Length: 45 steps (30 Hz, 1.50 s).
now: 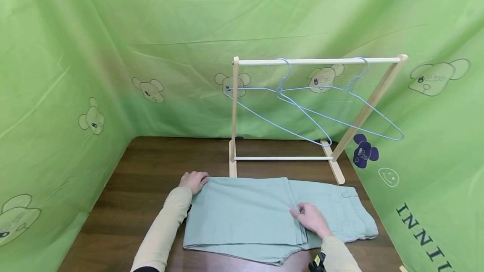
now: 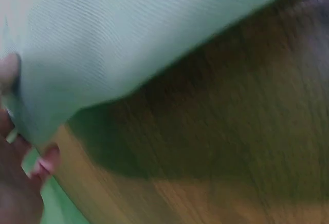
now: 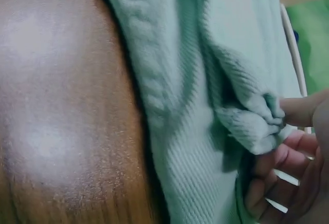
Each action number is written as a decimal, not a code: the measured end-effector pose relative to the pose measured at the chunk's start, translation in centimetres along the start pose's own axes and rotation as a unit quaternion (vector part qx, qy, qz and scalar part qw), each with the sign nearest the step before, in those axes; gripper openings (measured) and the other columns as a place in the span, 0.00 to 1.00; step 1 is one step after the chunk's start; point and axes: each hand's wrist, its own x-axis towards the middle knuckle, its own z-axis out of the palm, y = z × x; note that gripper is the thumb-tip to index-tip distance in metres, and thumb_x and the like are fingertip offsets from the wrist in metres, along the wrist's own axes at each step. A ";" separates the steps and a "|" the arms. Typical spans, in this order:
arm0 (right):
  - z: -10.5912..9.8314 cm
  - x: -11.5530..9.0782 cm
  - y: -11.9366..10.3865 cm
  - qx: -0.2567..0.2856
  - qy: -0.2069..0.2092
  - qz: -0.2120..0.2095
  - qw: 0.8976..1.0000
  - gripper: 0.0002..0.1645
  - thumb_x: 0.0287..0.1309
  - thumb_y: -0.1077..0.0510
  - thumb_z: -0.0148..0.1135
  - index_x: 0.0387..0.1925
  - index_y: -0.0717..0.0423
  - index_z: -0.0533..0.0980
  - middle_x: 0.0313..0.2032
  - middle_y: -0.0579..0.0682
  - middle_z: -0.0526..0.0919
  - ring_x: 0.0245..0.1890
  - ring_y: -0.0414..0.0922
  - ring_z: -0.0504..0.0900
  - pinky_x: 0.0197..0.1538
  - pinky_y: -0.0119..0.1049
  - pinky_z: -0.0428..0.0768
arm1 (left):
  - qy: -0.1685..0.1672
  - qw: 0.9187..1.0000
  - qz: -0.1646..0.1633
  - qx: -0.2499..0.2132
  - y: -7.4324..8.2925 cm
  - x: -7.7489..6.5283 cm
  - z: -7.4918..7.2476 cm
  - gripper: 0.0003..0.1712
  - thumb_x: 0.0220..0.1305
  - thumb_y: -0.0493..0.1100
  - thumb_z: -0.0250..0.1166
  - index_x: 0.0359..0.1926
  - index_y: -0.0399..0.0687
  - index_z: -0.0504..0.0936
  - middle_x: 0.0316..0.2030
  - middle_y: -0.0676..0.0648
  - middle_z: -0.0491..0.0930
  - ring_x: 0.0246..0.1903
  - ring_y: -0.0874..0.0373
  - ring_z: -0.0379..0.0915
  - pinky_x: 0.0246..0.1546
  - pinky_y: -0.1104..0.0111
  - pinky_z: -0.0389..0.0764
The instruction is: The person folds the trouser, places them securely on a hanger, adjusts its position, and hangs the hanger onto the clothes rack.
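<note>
Pale blue-green trousers (image 1: pixel 242 213) lie across the table, the legs folded back over toward the waistband, which is at the right. My left hand (image 1: pixel 194 181) is at the far left corner of the fold; in the left wrist view, thumb and fingers (image 2: pixel 48 158) pinch the cloth's edge, lifted a little above the wood. At the hem of the folded-over leg, my right hand (image 1: pixel 311 218) pinches the layered edge. The right wrist view shows that edge bunched between thumb and fingers (image 3: pixel 295 154), with the lower layer of the trousers (image 3: pixel 154 80) lying beneath it.
Behind the trousers stands a wooden rack (image 1: pixel 233 129) with a white top rail (image 1: pixel 321 61). Two blue wire hangers (image 1: pixel 289 100) hang from the rail. The brown table (image 1: pixel 151 167) is bordered by green patterned cloth walls (image 1: pixel 181 53) at the back and sides.
</note>
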 end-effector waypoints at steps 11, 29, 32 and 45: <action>-0.4 -0.4 1.7 0.098 0.040 -0.014 0.994 0.17 0.65 0.57 0.61 0.24 0.56 0.65 0.15 0.40 0.58 0.16 0.33 0.55 0.24 0.27 0.58 | 0.083 0.996 -0.019 0.025 0.1 0.4 0.3 0.17 0.68 0.58 0.62 0.38 0.51 0.87 0.36 0.48 0.89 0.39 0.50 0.85 0.51 0.50 0.76; -0.6 2.2 -0.2 -0.015 0.046 0.031 0.998 0.23 0.66 0.44 0.60 0.26 0.58 0.70 0.19 0.48 0.67 0.21 0.44 0.65 0.27 0.36 0.62 | -0.001 0.996 0.006 -0.086 0.4 0.6 0.2 0.12 0.74 0.46 0.58 0.51 0.50 0.86 0.49 0.46 0.87 0.51 0.45 0.83 0.57 0.47 0.75; -0.4 2.3 0.0 -0.003 0.040 0.025 0.999 0.22 0.69 0.49 0.58 0.21 0.54 0.64 0.17 0.44 0.59 0.20 0.42 0.59 0.27 0.35 0.58 | 0.002 0.998 -0.006 -0.064 0.5 0.6 0.3 0.12 0.74 0.47 0.59 0.50 0.52 0.86 0.48 0.47 0.88 0.50 0.46 0.83 0.56 0.47 0.74; -0.7 1.4 1.0 0.145 0.072 0.054 0.985 0.19 0.71 0.56 0.56 0.23 0.56 0.65 0.17 0.43 0.60 0.18 0.38 0.58 0.26 0.31 0.60 | 0.031 0.999 -0.014 0.039 1.1 0.7 0.8 0.19 0.72 0.58 0.56 0.45 0.52 0.87 0.44 0.47 0.88 0.49 0.48 0.82 0.58 0.50 0.71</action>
